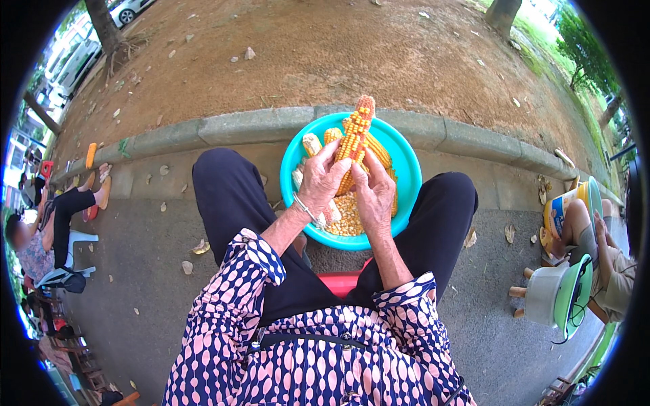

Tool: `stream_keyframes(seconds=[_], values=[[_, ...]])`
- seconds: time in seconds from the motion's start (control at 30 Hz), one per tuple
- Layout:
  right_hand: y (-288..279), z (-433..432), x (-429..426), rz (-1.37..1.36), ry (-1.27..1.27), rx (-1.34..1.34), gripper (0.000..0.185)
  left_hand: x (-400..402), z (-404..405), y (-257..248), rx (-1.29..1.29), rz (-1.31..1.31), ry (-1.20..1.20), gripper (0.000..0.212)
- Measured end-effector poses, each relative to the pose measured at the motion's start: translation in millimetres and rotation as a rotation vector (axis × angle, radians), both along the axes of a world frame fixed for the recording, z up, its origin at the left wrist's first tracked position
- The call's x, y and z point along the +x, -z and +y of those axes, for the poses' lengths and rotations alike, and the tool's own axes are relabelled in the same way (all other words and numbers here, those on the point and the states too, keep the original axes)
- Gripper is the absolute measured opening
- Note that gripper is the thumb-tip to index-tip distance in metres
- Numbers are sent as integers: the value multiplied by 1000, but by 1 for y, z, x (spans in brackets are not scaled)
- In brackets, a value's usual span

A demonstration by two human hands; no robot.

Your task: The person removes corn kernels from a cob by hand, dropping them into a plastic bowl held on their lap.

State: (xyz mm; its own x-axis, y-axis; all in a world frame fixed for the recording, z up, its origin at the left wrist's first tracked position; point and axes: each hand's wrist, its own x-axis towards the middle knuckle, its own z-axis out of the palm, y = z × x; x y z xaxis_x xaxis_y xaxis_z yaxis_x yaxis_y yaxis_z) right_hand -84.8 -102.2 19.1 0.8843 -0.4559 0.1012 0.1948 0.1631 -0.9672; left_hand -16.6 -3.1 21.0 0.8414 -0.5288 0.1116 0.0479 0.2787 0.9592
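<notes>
A partly shelled corn cob (350,144) is tilted up over a turquoise plastic basin (410,203). My left hand (324,177) grips the cob from one side, and a bracelet circles that wrist. On the other side, the thumb and fingers of my right hand (376,192) press against the kernels. Bare reddish cob shows at its upper tip and along one strip. Below my hands, loose yellow corn kernels (348,221) cover part of the basin's bottom. A full ear of corn (378,150) lies behind the held cob, and a pale stripped cob (311,144) leans at the left.
The basin stands between my knees, by a concrete curb (244,127) with bare soil beyond. A red plastic stool (340,284) is beneath me. At left sits a person (38,254) on a chair; at right another person (609,276) is beside a yellow bucket (558,210) and a small stool (546,299).
</notes>
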Motion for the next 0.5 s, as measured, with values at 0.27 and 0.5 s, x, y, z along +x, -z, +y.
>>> stream_keyframes(seconds=[0.27,0.5], values=[[-1,3,3,-44,11,16,41,-2,-6,9,14,-88,-140,45],[-1,3,3,19,7,33,39,-1,-5,15,16,-91,-174,45]])
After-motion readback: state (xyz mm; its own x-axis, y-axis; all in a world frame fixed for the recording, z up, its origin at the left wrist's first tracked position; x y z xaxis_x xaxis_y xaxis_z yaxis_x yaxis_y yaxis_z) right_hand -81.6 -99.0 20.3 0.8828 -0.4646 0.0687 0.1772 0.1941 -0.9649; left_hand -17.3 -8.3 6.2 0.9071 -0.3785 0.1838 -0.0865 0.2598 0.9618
